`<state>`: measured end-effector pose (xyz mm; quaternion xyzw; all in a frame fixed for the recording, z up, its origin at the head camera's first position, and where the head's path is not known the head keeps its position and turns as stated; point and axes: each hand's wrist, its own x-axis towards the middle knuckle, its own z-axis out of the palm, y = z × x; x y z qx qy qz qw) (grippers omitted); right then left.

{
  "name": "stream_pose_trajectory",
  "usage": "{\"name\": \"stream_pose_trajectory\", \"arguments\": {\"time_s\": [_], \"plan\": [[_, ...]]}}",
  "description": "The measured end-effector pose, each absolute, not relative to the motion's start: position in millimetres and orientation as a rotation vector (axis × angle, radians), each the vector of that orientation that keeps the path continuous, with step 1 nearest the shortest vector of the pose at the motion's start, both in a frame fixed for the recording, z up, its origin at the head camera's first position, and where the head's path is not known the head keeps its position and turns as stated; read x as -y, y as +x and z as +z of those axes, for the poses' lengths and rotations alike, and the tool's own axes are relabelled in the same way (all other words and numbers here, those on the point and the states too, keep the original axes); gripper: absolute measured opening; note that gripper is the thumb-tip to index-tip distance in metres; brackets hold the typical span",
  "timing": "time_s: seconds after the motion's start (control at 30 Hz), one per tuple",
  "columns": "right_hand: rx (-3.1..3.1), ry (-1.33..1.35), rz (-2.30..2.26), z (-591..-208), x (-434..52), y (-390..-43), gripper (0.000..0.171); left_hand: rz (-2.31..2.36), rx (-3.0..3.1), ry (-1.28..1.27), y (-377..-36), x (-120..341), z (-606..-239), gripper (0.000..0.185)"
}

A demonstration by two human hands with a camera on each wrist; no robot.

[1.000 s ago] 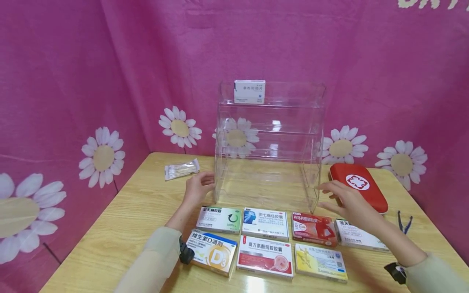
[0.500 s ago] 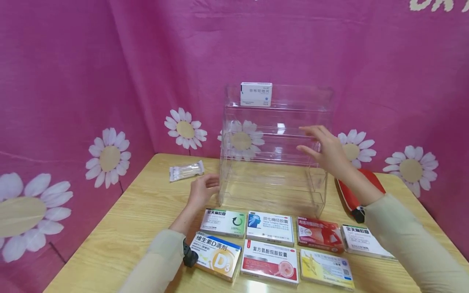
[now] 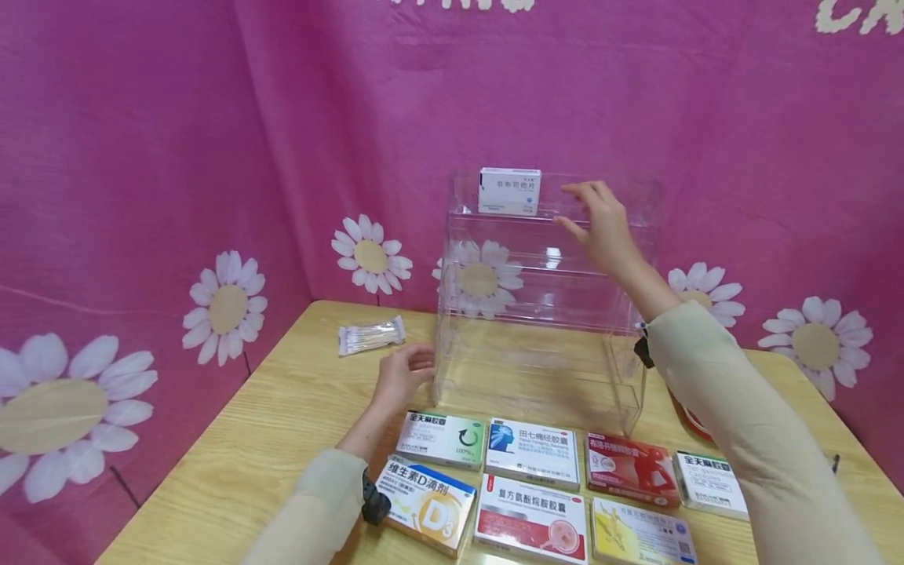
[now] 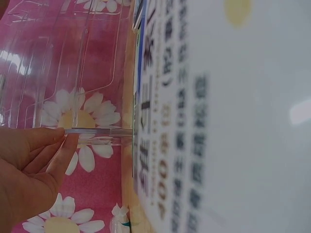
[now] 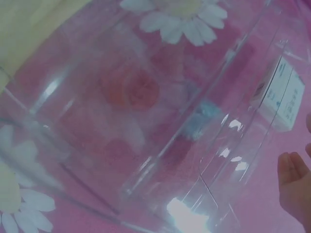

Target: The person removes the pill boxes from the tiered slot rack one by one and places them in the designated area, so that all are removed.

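A clear acrylic tiered rack stands on the table. At its left side my left hand pinches the edge of the side panel between thumb and fingers, as the left wrist view shows. On the top tier, toward the left, a white medicine box stands upright. My right hand is raised in front of that tier, just right of the box. Its thumb and fingers are spread apart and hold nothing. In the right wrist view, the fingers show below the box, with a gap between them.
Several medicine boxes lie in two rows before the rack, among them a vitamin D box and a red box. A cotton swab packet lies back left. My right sleeve hides most of a red case.
My right hand has risen from the rack's lower right side to the top tier beside the white medicine box. My left hand stays at the rack's left edge. The head view has shifted slightly.
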<state>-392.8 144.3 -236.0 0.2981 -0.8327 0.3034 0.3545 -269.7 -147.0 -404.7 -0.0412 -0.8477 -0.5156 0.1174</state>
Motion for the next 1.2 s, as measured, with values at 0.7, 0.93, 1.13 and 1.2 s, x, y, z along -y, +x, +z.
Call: {"name": "stream_pose_trajectory", "arguments": {"time_s": [0.7, 0.93, 1.13, 1.2], "plan": [[2.400, 0.639, 0.714, -206, -104, -433, 0.036, -1.500, 2.473, -0.158, -268, 145, -407, 0.031], [2.311, 0.639, 0.748, -213, -104, -432, 0.029, -1.489, 2.473, -0.155, -270, 144, -407, 0.032], [2.201, 0.652, 0.820, -212, -108, -431, 0.026, -1.479, 2.486, -0.163, -272, 142, -404, 0.033], [2.158, 0.645, 0.852, -210, -112, -428, 0.026, -1.473, 2.490, -0.155, -272, 141, -404, 0.033]]}}
